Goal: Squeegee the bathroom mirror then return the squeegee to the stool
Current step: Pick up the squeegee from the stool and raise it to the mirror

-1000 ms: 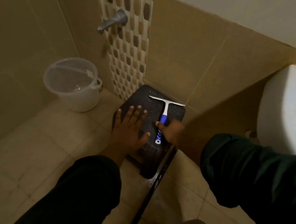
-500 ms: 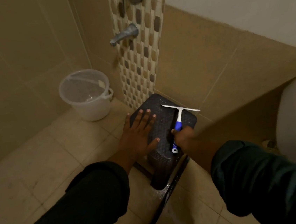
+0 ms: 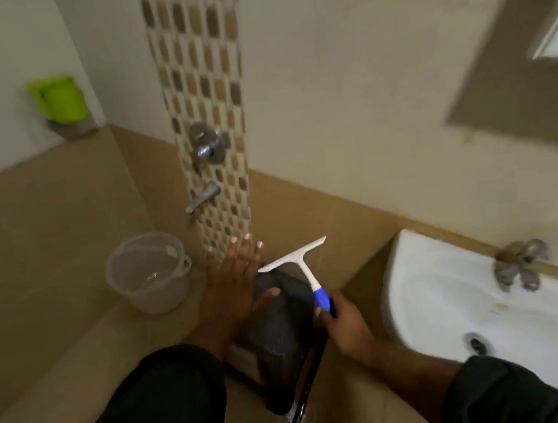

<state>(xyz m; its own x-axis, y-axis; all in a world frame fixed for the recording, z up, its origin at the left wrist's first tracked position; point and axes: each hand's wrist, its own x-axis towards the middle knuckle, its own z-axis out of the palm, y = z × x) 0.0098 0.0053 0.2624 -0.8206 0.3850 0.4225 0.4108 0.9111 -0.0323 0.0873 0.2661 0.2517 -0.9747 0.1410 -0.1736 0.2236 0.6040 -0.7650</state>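
Head view: right hand (image 3: pixel 343 325) fingers clamp squeegee (image 3: pixel 306 270) handle; left hand (image 3: pixel 235 284) fingers spread.

Both arms wear dark long sleeves (image 3: pixel 160 406), forearms bare.

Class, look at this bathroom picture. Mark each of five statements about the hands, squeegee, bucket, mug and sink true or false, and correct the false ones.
1. The right hand grips the squeegee by its blue handle. True.
2. The left hand holds the bucket. False: its fingers are spread flat and it holds nothing; the bucket stands apart on the floor to its left.
3. The squeegee lies flat on the stool. False: it is raised above the stool in the right hand, blade end up.
4. A green mug sits high on the wall at the left. True.
5. The sink is full of soapy water. False: its white basin looks bare, with the drain showing.
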